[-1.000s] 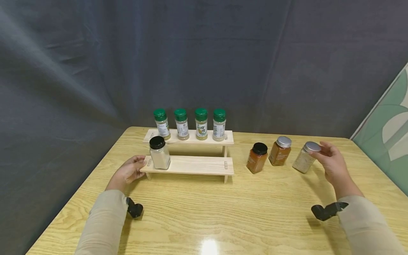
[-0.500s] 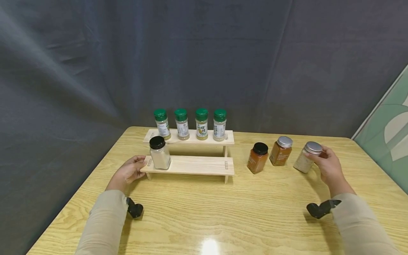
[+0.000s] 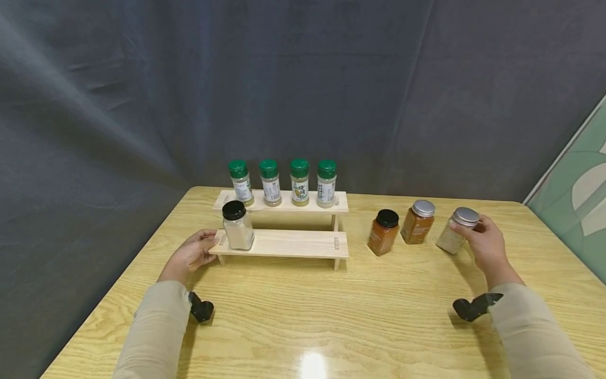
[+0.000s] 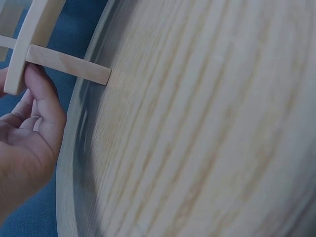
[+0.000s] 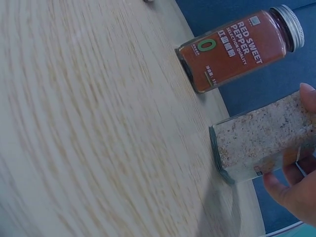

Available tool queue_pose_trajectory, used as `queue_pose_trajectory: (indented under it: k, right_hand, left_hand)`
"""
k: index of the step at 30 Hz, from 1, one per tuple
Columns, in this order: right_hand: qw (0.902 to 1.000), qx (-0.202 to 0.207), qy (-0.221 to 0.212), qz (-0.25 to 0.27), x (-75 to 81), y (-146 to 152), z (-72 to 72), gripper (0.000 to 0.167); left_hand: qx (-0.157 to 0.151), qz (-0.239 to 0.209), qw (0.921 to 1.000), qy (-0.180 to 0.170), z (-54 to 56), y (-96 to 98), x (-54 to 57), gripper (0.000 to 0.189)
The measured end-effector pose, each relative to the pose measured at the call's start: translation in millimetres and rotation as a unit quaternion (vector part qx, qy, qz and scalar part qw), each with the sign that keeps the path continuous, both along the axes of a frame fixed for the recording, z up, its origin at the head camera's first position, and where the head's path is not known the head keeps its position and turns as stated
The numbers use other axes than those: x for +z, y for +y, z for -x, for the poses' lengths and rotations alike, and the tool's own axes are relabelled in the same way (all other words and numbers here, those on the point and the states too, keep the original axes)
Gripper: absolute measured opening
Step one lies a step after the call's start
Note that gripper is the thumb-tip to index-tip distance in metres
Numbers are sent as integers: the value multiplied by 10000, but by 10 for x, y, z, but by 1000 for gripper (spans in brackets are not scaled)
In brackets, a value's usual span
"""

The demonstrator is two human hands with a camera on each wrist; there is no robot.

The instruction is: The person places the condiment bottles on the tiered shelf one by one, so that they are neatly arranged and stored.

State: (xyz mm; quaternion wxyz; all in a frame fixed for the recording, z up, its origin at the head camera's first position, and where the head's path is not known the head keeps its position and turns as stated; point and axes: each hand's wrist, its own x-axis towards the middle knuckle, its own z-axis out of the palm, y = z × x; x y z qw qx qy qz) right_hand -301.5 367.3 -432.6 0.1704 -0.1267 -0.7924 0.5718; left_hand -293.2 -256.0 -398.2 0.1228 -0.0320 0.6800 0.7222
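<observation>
My left hand [image 3: 193, 253] pinches the left end of the lower board of a two-step wooden spice rack [image 3: 293, 244]; in the left wrist view a curled finger lies beneath the board, by its leg [image 4: 69, 64]. A black-capped jar of pale powder [image 3: 239, 231] stands on that board near this hand. Far right, my right hand [image 3: 487, 247] grips a silver-lidded glass jar of pale speckled seasoning [image 3: 452, 238], thumb on one side and fingers on the other. Whether the jar's base touches the table, I cannot tell. Beside it stands a silver-lidded jar of red sweet pepper [image 5: 232, 52].
Several green-capped shakers [image 3: 299, 184] line the rack's upper board [image 3: 284, 209]. A black-capped jar of orange-red spice [image 3: 383, 237] stands between rack and pepper jar. The wooden table [image 3: 331, 316] ends at a dark curtain [image 3: 303, 95]; a green patterned panel [image 3: 577, 205] borders the right.
My right hand has shifted a little left and closed further round the speckled seasoning jar, its thumb now on the jar's near side. The left hand and rack have stayed put.
</observation>
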Motion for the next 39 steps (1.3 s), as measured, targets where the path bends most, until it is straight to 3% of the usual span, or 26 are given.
queue_pose_trajectory:
  k: [10,15,22,24,30,34,39]
  right_hand:
    - [9991,-293,-288,-144,318,-260,-277,51]
    - [9985,-461,-224,-178,153,-102,-224,50]
    - [9989,-394,-29,-263,-11,118,-172,54]
    - [9990,-362,18,-272,-19,157,-181,54]
    - [9975,-42,575,413,-36,234,-216,51]
    - [9980,62,545,309,-29,226,-259,53]
    - [9944,214,809,639,-29,183,-287,54]
  left_hand:
    - [51,31,10000,-59,-2,-4,10,40]
    - [70,-33,9999,-65,-2,-3,5,37]
    - [80,-193,9998,-51,3,-11,-12,29]
    - [68,-238,9997,-44,5,-17,-15,27]
    - [3,-163,9999,-4,6,-14,4,26]
    - [27,-83,10000,-39,8,-1,13,25]
    - [35,-41,10000,-51,9,2,5,26]
